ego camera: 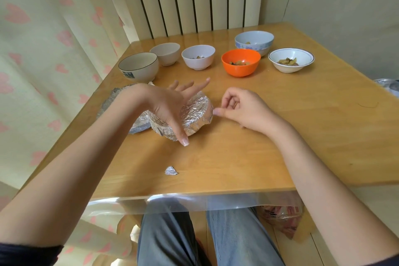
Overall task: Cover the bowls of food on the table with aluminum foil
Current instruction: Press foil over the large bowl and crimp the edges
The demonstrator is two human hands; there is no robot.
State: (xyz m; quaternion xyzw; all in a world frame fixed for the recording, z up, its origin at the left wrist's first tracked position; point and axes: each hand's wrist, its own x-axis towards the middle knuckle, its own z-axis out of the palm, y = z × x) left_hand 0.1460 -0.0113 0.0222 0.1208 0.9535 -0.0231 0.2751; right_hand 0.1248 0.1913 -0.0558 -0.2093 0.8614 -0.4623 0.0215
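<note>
A foil-covered bowl (197,114) stands in the middle of the wooden table (302,136). My left hand (170,106) lies over its top and left side with the fingers spread and the thumb pointing down its front. My right hand (239,108) is just right of the bowl, fingers curled, with its thumb tip touching the foil at the rim. Uncovered bowls stand in a row behind: a black-rimmed bowl (138,68), a beige bowl (166,54), a white bowl (198,58), an orange bowl (240,65), a blue-patterned bowl (254,42) and a shallow white bowl (291,60).
A second foil-wrapped shape (140,124) and a loose foil sheet (111,101) lie left of the covered bowl. A small foil scrap (171,170) sits near the front edge. More foil (388,87) shows at the right edge. A radiator and curtain stand behind.
</note>
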